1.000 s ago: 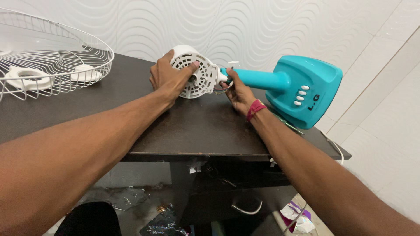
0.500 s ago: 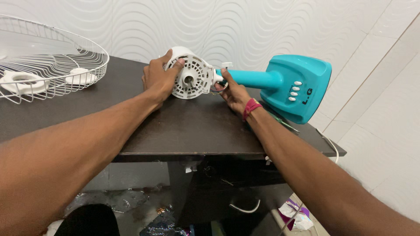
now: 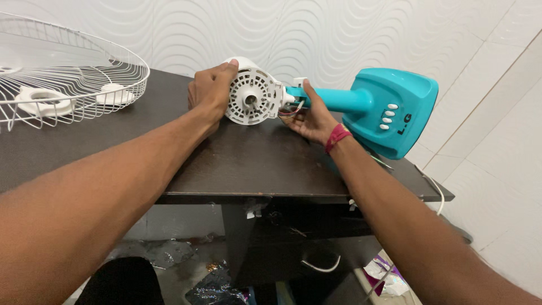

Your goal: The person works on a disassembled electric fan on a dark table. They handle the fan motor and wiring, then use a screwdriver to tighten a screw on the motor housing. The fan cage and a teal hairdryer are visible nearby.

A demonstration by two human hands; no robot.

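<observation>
White fan motor housing [image 3: 252, 97] gripped by left hand [image 3: 210, 90]; right hand [image 3: 310, 116] pinches its wires [image 3: 289, 111]

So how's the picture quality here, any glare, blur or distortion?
Head view: soft, even light, no harsh glare; sharp on the white motor housing and both hands, left hand, right hand; wide-angle stretch swells the forearms near the bottom; under the table it is dim.

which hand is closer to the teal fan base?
Right. The right hand sits at the neck, just beside the teal fan base. The left hand grips the white motor housing, farther away.
</observation>
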